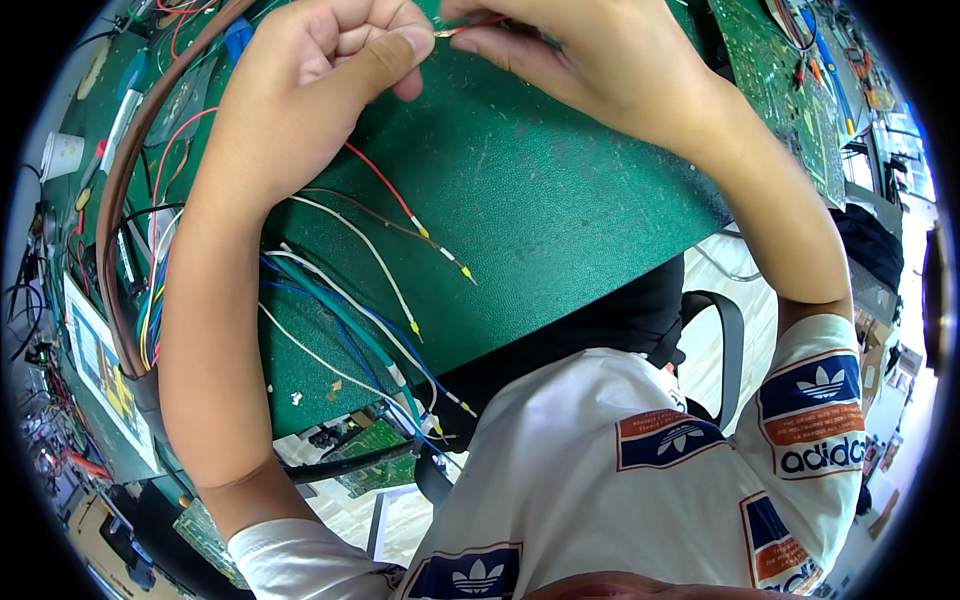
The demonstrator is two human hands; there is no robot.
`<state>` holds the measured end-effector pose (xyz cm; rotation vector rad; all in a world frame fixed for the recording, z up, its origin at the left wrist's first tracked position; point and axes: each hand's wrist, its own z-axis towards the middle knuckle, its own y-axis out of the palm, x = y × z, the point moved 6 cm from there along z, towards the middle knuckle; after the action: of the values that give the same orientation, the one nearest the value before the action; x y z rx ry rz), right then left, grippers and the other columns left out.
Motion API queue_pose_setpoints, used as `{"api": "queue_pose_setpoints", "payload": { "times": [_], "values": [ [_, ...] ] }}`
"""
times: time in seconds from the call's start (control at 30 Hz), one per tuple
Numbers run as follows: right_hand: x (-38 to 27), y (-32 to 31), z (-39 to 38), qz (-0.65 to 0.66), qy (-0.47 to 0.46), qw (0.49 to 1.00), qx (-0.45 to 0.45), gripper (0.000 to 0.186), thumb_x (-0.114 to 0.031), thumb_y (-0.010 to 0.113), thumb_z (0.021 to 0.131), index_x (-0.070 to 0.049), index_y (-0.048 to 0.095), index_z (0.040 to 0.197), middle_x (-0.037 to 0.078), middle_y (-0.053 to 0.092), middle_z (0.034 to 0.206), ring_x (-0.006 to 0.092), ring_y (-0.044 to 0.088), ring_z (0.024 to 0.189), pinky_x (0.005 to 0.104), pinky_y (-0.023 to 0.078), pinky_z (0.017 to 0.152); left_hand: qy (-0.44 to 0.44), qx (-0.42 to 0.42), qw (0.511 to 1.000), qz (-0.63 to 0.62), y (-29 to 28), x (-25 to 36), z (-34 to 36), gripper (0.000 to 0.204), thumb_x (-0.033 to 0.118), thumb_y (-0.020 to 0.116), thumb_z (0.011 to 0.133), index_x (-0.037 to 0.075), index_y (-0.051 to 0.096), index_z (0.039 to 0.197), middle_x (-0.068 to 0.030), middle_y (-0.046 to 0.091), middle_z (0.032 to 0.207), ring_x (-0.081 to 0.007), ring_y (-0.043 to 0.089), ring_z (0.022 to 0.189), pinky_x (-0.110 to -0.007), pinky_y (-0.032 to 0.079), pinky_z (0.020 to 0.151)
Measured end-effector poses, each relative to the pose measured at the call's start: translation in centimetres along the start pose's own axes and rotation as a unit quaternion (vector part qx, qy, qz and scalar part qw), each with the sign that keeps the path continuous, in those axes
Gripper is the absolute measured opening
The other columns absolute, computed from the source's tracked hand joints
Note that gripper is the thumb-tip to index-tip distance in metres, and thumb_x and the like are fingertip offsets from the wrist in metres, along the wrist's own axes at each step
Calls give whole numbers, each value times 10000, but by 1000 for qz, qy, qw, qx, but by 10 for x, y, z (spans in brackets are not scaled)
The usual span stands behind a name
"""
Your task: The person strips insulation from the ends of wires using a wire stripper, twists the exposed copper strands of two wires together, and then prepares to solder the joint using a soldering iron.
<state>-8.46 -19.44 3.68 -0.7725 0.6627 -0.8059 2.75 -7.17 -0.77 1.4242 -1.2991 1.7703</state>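
At the top edge of the head view, my left hand (325, 85) pinches the bare copper end of a thin red wire (462, 31) between thumb and fingers. My right hand (610, 70) closes its thumb and fingers around the red insulated part just beside it. The upper fingers of both hands are partly cut off by the picture's edge. Below my left wrist, a bundle of loose wires (365, 245) in white, red, brown, green and blue fans out over the green mat (560, 220). Several of these wires end in small yellow-tipped metal ferrules with white sleeves.
Left of my forearm runs a thick brown cable (120, 200). A white cup (62, 156) and a printed sheet (105, 370) lie further left. Green circuit boards (775, 95) stand at the far right. Wire ends hang over the mat's near edge, close to my lap.
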Motion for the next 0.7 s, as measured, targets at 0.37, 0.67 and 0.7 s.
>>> {"api": "queue_pose_setpoints", "payload": {
  "times": [0.37, 0.67, 0.7],
  "values": [
    [8, 13, -5, -53, -113, 970, 209, 105, -40, 696, 780, -39, 627, 858, 108, 609, 847, 298, 616, 701, 367, 498, 606, -24, 2, 999, -41, -5, 4, 2, 148, 222, 620, 968, 76, 643, 962, 56, 573, 733, -1, 444, 635, -169, 304, 563],
    [19, 20, -1, 309, 308, 894, -99, 64, -74, 659, 883, -15, 650, 859, 73, 590, 685, 134, 553, 551, 293, 414, 492, 122, 58, 977, 163, 6, 15, -6, 133, 136, 639, 968, 9, 627, 1005, 26, 596, 799, -56, 546, 734, -193, 426, 670],
    [31, 34, -7, 428, 393, 803, -132, 74, -79, 655, 895, -14, 655, 861, 59, 598, 688, 109, 540, 543, 270, 403, 485, 131, 63, 969, 199, 8, 18, -8, 135, 137, 641, 967, 9, 626, 1006, 24, 598, 803, -56, 551, 745, -196, 430, 677]
  ]
}}
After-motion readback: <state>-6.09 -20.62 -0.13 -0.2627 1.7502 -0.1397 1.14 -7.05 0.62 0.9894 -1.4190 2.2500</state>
